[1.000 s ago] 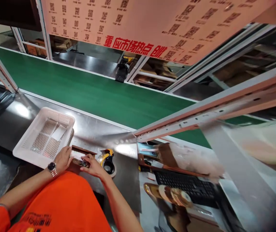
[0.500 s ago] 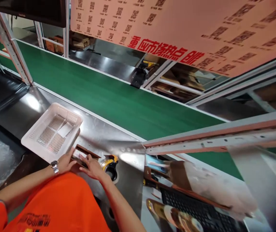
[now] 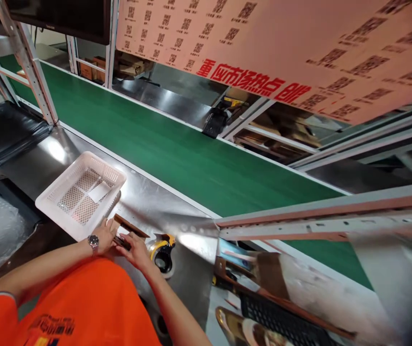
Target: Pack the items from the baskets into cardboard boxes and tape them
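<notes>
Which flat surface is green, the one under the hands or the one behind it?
The long conveyor belt behind is green. The steel table under the hands, left hand and right hand, is shiny silver.

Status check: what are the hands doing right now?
Left hand and right hand both on small brown box. White basket beside it on the left. Tape dispenser just right.

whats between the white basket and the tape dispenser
In the head view, the small brown box, held by the left hand and right hand, lies between the white basket and tape dispenser.
</notes>
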Motion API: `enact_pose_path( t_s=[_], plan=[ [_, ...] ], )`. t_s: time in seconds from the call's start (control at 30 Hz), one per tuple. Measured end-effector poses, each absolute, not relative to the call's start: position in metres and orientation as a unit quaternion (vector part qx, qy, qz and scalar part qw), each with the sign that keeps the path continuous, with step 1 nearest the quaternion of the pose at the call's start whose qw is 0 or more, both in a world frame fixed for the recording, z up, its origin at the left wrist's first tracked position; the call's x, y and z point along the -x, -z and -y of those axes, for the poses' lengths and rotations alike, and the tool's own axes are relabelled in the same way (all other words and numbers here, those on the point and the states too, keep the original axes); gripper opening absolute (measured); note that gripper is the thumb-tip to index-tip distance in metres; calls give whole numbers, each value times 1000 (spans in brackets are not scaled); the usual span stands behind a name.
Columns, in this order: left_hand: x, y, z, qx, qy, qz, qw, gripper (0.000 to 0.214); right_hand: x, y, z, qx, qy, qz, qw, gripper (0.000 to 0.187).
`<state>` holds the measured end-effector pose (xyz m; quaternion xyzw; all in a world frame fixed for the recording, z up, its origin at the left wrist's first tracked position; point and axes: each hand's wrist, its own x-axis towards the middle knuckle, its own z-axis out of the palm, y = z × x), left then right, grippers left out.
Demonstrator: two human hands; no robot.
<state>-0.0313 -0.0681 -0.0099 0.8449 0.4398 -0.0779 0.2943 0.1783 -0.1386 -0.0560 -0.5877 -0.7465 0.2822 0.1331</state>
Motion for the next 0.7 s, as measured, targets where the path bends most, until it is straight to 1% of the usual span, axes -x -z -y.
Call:
enact_pose_path(
  t_s=[0.07, 0.1, 0.13, 0.2, 0.23, 0.3, 0.33, 0.37, 0.4, 0.43, 0.5, 0.53, 0.6, 0.7],
  plan=[
    [27, 10, 63, -839, 71, -452, 294, 46, -181, 66, 150, 616, -265, 718, 186, 41],
    [25, 11, 59, -835, 69, -459, 296, 44, -182, 70, 154, 630, -245, 707, 208, 42],
    [22, 12, 56, -828, 67, -468, 301, 42, -183, 72, 156, 642, -218, 701, 223, 46],
    [18, 15, 49, -805, 69, -496, 318, 44, -186, 74, 156, 657, -156, 699, 235, 64],
    [17, 17, 47, -790, 70, -513, 329, 48, -187, 73, 154, 663, -131, 699, 235, 75],
    [16, 22, 42, -757, 58, -549, 349, 62, -192, 73, 149, 672, -114, 700, 213, 94],
    [17, 25, 41, -740, 44, -566, 360, 70, -194, 74, 147, 673, -120, 703, 198, 98],
    [18, 27, 41, -725, 27, -580, 371, 78, -195, 76, 147, 670, -130, 707, 185, 97],
    [19, 29, 42, -710, 12, -590, 385, 81, -197, 79, 148, 663, -141, 714, 175, 92],
    [20, 31, 43, -694, 1, -598, 402, 81, -197, 84, 150, 655, -151, 721, 169, 84],
    [22, 35, 46, -665, -4, -602, 442, 71, -198, 97, 160, 639, -159, 733, 171, 69],
    [24, 36, 47, -653, -5, -601, 461, 66, -198, 104, 165, 634, -156, 736, 178, 64],
    [26, 40, 49, -632, -21, -594, 497, 56, -196, 120, 174, 630, -139, 738, 198, 62],
    [30, 47, 47, -606, -56, -589, 533, 45, -193, 137, 180, 623, -100, 740, 233, 68]
  ],
)
